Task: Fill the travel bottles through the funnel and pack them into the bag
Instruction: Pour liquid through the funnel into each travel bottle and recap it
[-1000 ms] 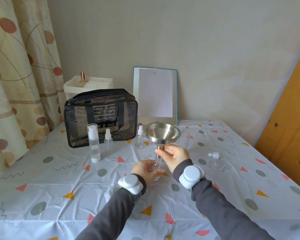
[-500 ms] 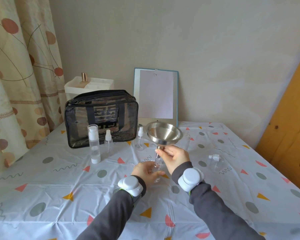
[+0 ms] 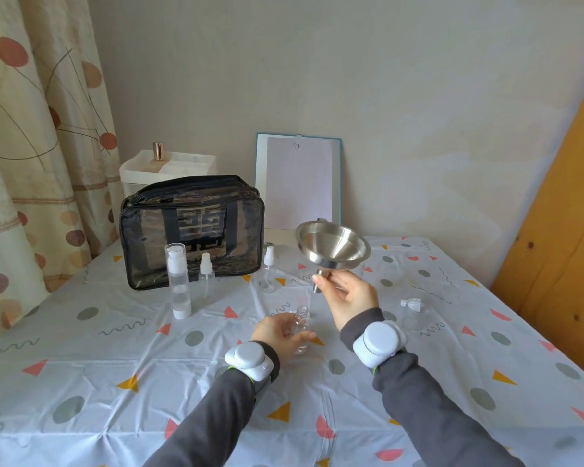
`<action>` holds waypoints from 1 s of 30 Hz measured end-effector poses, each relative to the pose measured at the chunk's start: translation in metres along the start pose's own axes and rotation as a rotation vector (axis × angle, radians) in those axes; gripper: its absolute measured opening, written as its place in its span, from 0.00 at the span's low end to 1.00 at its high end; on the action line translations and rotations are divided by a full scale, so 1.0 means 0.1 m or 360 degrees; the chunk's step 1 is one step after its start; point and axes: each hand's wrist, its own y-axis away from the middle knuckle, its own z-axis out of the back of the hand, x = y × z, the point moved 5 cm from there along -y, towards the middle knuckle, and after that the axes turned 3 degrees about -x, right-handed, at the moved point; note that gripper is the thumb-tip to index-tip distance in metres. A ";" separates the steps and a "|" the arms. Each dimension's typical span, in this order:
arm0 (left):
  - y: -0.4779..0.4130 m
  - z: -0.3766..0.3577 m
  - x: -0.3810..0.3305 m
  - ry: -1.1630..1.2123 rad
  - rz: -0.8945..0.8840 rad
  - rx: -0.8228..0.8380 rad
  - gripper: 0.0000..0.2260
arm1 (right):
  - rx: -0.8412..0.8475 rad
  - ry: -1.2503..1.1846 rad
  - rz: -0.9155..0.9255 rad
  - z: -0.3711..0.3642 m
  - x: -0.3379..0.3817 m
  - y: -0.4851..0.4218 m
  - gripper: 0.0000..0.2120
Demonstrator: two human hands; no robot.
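My left hand point(image 3: 279, 333) grips a small clear bottle point(image 3: 300, 326) that stands uncapped on the table. My right hand point(image 3: 349, 299) holds a steel funnel point(image 3: 332, 244) by its spout, lifted up and to the right of the bottle's mouth and tilted. A tall pump bottle point(image 3: 177, 279) and a small spray bottle point(image 3: 206, 276) stand in front of the black see-through bag point(image 3: 191, 230), which is zipped shut. Another spray bottle point(image 3: 268, 271) stands right of the bag. A clear bottle with a white cap point(image 3: 413, 311) sits to the right.
A clipboard with white paper point(image 3: 299, 182) leans on the wall behind the funnel. A white box point(image 3: 167, 170) stands behind the bag. A curtain point(image 3: 31, 146) hangs on the left; a wooden panel point(image 3: 560, 230) leans on the right. The patterned tablecloth point(image 3: 115, 382) covers the table.
My right hand has lifted the funnel out of the small bottle's neck and moved it up and to the right. My left hand still holds the bottle.
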 end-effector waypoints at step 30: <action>-0.02 -0.01 0.06 0.0041 0.0038 0.0009 0.16 | -0.0460 -0.0150 -0.1007 0.73 -1.42 -0.51 0.10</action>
